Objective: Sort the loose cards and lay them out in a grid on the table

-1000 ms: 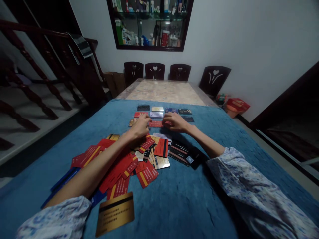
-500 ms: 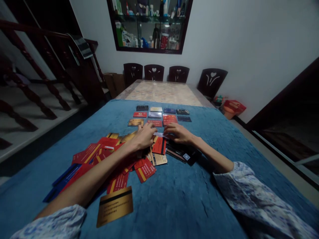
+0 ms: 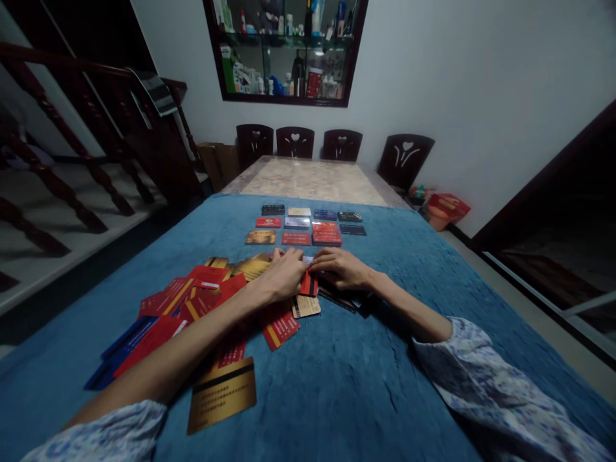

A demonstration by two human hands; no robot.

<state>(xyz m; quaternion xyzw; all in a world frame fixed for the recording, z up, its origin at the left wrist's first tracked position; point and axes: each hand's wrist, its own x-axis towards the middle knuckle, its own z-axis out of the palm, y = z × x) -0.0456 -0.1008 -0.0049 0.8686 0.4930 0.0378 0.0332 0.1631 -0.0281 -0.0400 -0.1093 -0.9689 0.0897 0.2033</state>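
Observation:
My left hand (image 3: 287,276) and my right hand (image 3: 341,268) meet over the loose cards, fingers bent inward. Between their fingertips shows a small part of a pale card (image 3: 307,259), pinched from both sides; the fingers cover most of it. Just beneath lies a red card with a black stripe (image 3: 308,285), partly covered by my left hand. A cream card (image 3: 307,306) and a red card with a yellow stripe (image 3: 282,327) lie nearer me. Dark cards (image 3: 339,299) sit below my right hand. My left forearm crosses a spread of red cards (image 3: 206,276).
Beyond my hands are rows of card stacks, including a red stack (image 3: 326,233) and a gold one (image 3: 260,237). A gold card (image 3: 222,396) lies near me, blue cards (image 3: 126,340) at left. The blue cloth (image 3: 346,385) covers the near table; chairs (image 3: 294,142) stand beyond.
My hands have come closer together and slightly toward me, covering more of the pale card and the red striped card. The view has shifted a little.

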